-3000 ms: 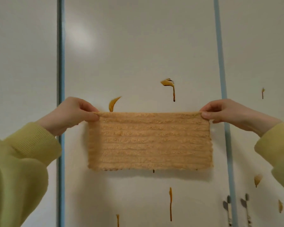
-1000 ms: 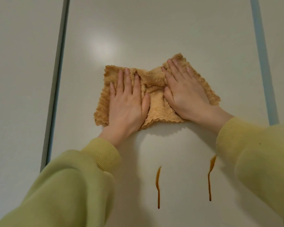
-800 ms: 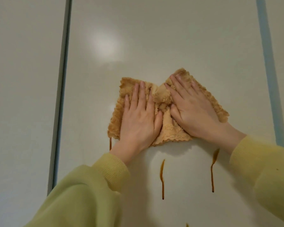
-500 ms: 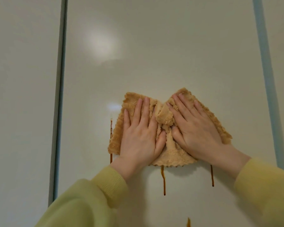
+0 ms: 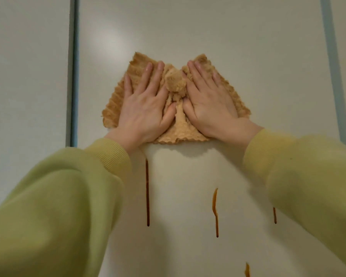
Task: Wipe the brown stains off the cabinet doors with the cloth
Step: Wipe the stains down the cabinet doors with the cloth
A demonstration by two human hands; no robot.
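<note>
L hand [image 5: 146, 108] & R hand [image 5: 208, 102] lie flat with fingers straight and grip nothing. Both press the cloth [image 5: 180, 128] onto the middle cabinet door [image 5: 188, 27], and it is bunched btwn them. Stains left all sit below the cloth, long axes vertical. The long streak [image 5: 147, 192] starts just under its left corner, nearest the L hand. The short streak [image 5: 215, 212] is lower, under its right half. The small drip [image 5: 274, 215] is further right. Next wipe prob. goes straight down.
</note>
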